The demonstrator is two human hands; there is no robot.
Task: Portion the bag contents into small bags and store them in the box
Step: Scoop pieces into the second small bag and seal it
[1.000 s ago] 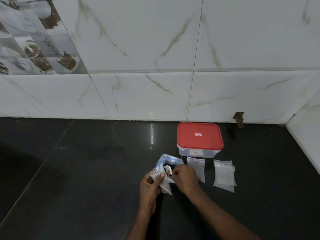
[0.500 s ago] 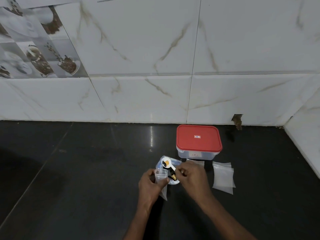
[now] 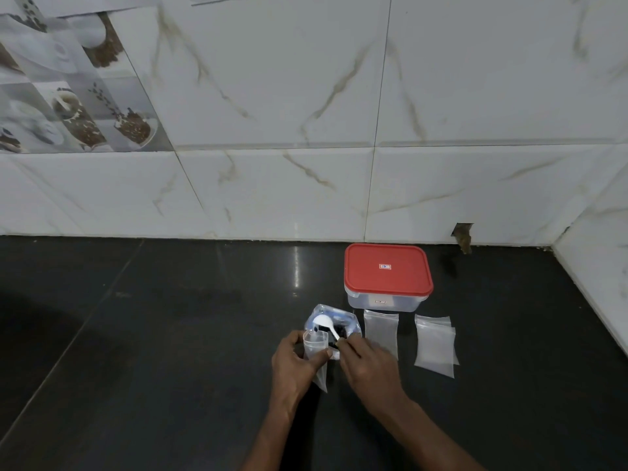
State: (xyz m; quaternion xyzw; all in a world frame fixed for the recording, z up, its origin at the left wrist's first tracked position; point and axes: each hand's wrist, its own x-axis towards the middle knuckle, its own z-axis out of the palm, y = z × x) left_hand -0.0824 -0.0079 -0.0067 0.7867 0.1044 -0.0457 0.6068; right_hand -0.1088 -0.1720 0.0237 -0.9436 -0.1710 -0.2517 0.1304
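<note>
Though illegibly small, white label (image 3: 384,266) on red box lid (image 3: 367,280).

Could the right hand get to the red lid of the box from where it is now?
Probably, once freed: the right hand pinches the white spoon, which it would need to drop first. The red lid sits just beyond, with only a flat small bag between.

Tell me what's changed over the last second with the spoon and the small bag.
The right hand swung the spoon from the mouth of the small bag back into the large bag. The left hand, still gripping the small bag, turned it from slanted to upright. The red-lidded box stays closed; the empty bags beside it have not moved.
</note>
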